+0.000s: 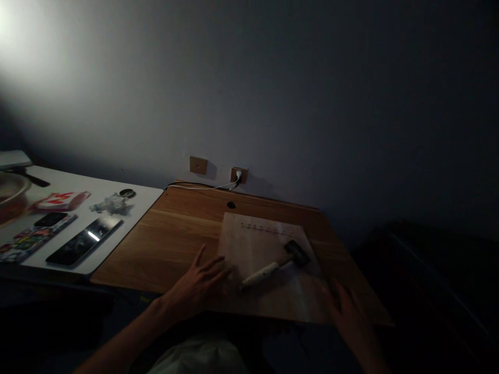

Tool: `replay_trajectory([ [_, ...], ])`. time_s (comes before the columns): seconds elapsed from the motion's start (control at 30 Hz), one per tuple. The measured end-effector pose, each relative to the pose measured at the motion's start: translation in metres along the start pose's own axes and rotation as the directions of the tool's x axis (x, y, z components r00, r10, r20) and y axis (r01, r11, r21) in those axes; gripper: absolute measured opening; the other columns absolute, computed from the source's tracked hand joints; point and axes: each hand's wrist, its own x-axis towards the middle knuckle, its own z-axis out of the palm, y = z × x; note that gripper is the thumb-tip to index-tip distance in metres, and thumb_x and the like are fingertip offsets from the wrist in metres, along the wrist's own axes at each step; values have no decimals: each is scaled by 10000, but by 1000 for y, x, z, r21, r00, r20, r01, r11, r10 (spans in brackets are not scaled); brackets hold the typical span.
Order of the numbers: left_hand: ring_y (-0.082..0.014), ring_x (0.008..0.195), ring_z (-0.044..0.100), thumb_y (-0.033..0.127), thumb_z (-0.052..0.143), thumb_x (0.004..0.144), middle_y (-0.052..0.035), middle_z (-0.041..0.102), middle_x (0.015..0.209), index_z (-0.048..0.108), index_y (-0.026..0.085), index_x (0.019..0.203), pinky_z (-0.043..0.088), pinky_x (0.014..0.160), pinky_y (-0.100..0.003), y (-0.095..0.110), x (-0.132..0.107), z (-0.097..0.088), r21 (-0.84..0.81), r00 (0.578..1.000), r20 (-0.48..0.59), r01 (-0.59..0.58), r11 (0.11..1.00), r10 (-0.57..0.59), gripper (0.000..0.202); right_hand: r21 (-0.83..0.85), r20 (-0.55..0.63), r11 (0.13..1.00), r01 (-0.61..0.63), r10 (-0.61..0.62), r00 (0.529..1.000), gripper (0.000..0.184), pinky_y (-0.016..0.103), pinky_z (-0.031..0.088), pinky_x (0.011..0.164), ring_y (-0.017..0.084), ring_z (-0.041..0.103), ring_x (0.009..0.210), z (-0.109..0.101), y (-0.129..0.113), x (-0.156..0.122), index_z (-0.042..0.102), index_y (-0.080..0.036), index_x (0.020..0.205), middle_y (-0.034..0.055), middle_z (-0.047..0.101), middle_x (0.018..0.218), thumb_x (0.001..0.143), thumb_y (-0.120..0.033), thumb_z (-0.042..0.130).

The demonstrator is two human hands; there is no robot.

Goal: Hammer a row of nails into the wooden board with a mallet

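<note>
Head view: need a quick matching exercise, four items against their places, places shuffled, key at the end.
Items
1. Mallet
2. Left hand
3. Right hand
4. White plug

Places
A. By the right edge of the board
B. In the wall socket
C. Lying on the board
D. At the left edge of the board, fingers spread

Pairs: 1-C, 2-D, 3-A, 4-B

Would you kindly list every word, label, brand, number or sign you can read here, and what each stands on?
No text is readable.
Packet: red-and-white marks, too blurred to read.
Patterned item: colourful print, too blurred to read.
Mallet: too dark to tell whether it is marked.
</note>
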Motion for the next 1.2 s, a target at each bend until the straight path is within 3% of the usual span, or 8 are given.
replay_trajectory([
  [0.2, -278, 1396, 516, 367, 574, 999, -51, 728, 1277, 620, 294, 1372, -4, 1254, -653, -30, -57, -36, 222, 992, -50, 125, 967, -117, 383, 223, 63, 970, 94, -111, 992, 472, 508, 586, 921, 335, 690, 1102, 25, -72, -9, 687, -296, 1216, 116, 701, 1213, 949, -618, 469],
  [0.4, -238, 1229, 653, 349, 522, 1013, -58, 739, 1251, 670, 269, 1292, 176, 1261, -588, -46, -91, -54, 256, 974, -114, 218, 942, -194, 326, 286, 187, 958, 30, -87, 978, 410, 486, 626, 846, 300, 757, 913, 37, -101, -7, 666, -307, 1286, 92, 752, 1152, 977, -515, 494],
  [0.5, -221, 1149, 685, 330, 504, 1014, -44, 761, 1189, 712, 265, 1196, 259, 1243, -541, -51, -93, -56, 256, 974, -127, 214, 943, -187, 284, 279, 128, 958, 61, -101, 987, 413, 538, 588, 935, 334, 726, 1043, 46, -119, 8, 664, -277, 1290, 117, 741, 1171, 974, -491, 508],
  [0.67, -233, 1059, 691, 364, 475, 1017, -89, 746, 1154, 699, 213, 1205, 504, 1030, -417, -69, -74, -57, 219, 943, -189, 314, 924, -276, 329, 370, 101, 910, 188, -241, 965, 507, 513, 506, 1095, 298, 603, 1283, 72, -166, 43, 528, -285, 1454, 101, 592, 1400, 952, -351, 550],
  [0.8, -243, 1090, 674, 349, 447, 1017, -107, 703, 1211, 678, 209, 1233, 542, 969, -383, -95, -39, -61, 162, 907, -245, 386, 908, -342, 346, 400, 109, 886, 234, -299, 948, 578, 530, 447, 1155, 300, 501, 1382, 86, -189, 62, 491, -316, 1487, 83, 462, 1500, 919, -216, 534],
  [1.03, -276, 1116, 655, 223, 521, 945, -134, 686, 1209, 676, 190, 1240, 538, 966, -405, -136, 31, -62, 183, 907, -156, 417, 890, -392, 335, 399, 56, 899, 183, -223, 973, 549, 454, 564, 1028, 275, 624, 1191, 90, -182, 55, 541, -337, 1437, 83, 512, 1333, 904, -206, 529],
  [1.2, -241, 998, 686, 122, 454, 933, -138, 724, 1097, 732, 163, 1141, 536, 895, -343, -156, 47, -54, 137, 935, -80, 354, 925, -345, 349, 372, 104, 917, 145, -196, 975, 484, 439, 546, 1037, 277, 628, 1204, 78, -168, 54, 572, -310, 1395, 76, 567, 1321, 913, -348, 602],
])
